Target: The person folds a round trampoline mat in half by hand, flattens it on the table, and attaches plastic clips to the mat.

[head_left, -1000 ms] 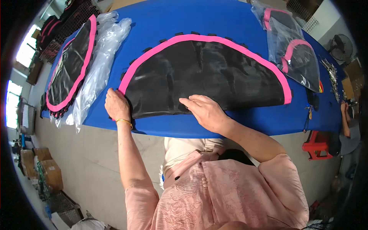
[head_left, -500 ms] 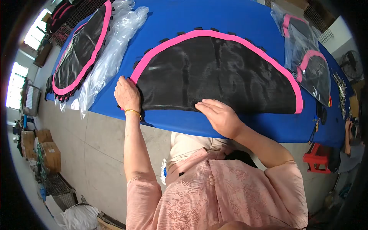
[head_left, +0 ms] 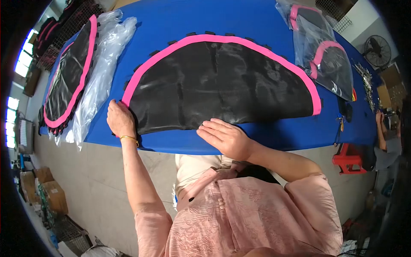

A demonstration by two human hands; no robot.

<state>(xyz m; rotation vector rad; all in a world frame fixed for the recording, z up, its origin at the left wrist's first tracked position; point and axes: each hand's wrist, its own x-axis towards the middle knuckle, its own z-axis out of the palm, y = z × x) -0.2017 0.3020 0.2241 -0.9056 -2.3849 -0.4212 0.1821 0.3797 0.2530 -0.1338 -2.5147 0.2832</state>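
A black mesh sheet (head_left: 205,85) with a bright pink curved border and small black tabs lies folded into a half-round on the blue-covered table (head_left: 180,143), its straight edge towards me. My left hand (head_left: 121,118), with a gold bracelet at its wrist, is closed over the left corner of the sheet; the fingertips are partly hidden. Flat by the middle of the straight edge rests my right hand (head_left: 226,138), fingers stretched out and together, tips at the fold.
A similar pink-edged black sheet (head_left: 70,83) lies at the left beside crumpled clear plastic (head_left: 100,73). Bagged pink-and-black pieces (head_left: 327,64) are at the right, with small metal parts (head_left: 367,85) beyond. A red stool (head_left: 349,159) and another person's arm (head_left: 381,130) are at far right.
The view has turned, so the table and sheet appear shifted left and slightly tilted. Both hands keep nearly the same places on the sheet.
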